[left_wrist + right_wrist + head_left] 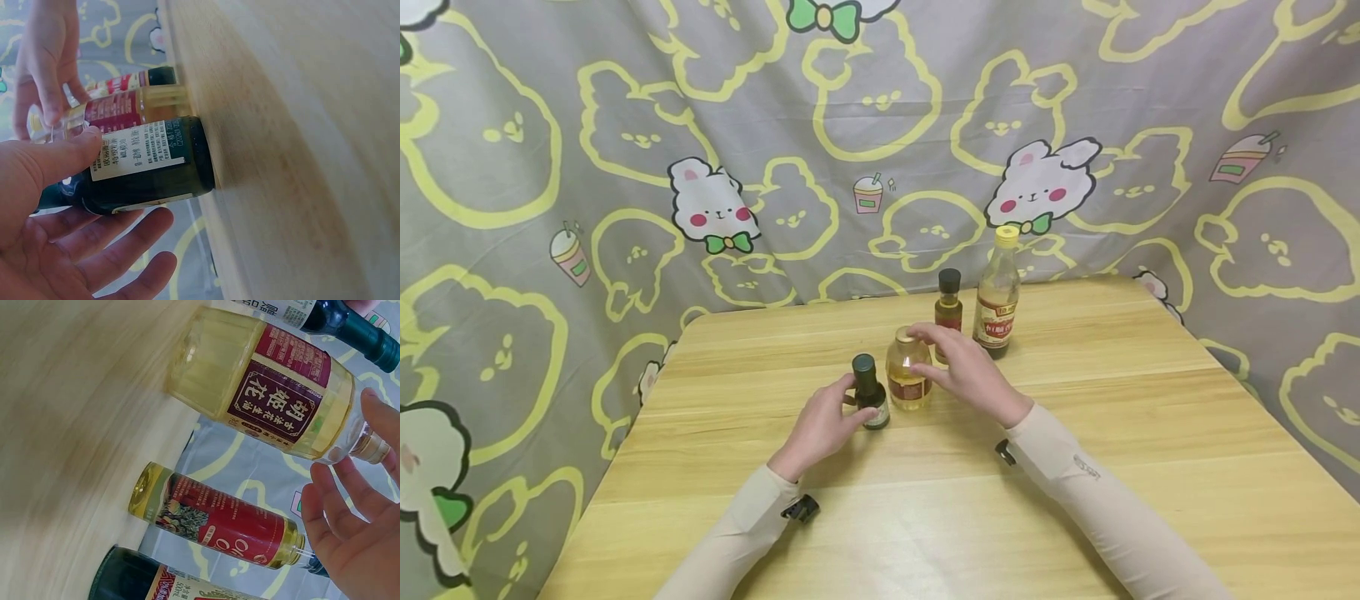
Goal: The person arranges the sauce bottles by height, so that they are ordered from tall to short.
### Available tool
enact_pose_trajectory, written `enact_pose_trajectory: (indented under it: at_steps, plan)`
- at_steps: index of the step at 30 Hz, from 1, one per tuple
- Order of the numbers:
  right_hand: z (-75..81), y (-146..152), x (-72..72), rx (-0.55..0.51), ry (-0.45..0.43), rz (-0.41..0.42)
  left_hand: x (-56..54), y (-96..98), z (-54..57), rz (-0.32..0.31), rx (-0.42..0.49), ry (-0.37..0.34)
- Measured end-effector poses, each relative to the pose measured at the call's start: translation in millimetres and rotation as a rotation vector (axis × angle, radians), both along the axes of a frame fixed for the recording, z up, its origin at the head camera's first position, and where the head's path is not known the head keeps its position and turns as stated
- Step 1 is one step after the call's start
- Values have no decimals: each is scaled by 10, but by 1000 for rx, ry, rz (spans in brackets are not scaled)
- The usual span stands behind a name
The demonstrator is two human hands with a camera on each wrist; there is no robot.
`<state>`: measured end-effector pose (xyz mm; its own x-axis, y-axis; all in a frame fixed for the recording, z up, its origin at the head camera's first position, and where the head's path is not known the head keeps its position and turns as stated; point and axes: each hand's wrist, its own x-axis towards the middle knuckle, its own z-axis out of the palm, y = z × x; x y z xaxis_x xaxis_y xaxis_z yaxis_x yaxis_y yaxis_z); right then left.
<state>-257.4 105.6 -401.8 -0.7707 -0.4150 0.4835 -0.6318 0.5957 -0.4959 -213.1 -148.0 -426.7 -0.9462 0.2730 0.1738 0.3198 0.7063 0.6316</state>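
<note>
My left hand holds a small dark green bottle that stands upright on the table. In the left wrist view its thumb presses the white label side, and the other fingers spread around the far side. Just right of it stands a bulbous clear bottle of yellow oil with a maroon label. My right hand has thumb and fingers around this bottle's neck and cap. Behind that hand is a slim olive oil bottle with a red label and dark cap, partly hidden in the head view.
A taller bottle with a yellow cap stands furthest back on the right. All the bottles form a slanting row on the wooden table. A grey curtain with cartoon prints hangs behind the table.
</note>
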Motion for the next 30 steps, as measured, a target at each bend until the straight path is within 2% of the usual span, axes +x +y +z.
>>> enact_pose_trajectory:
  at_steps: [30]
  plan:
    - [-22,-27,-141,-37,-29,-58,-4,6,4,2,0,-13]
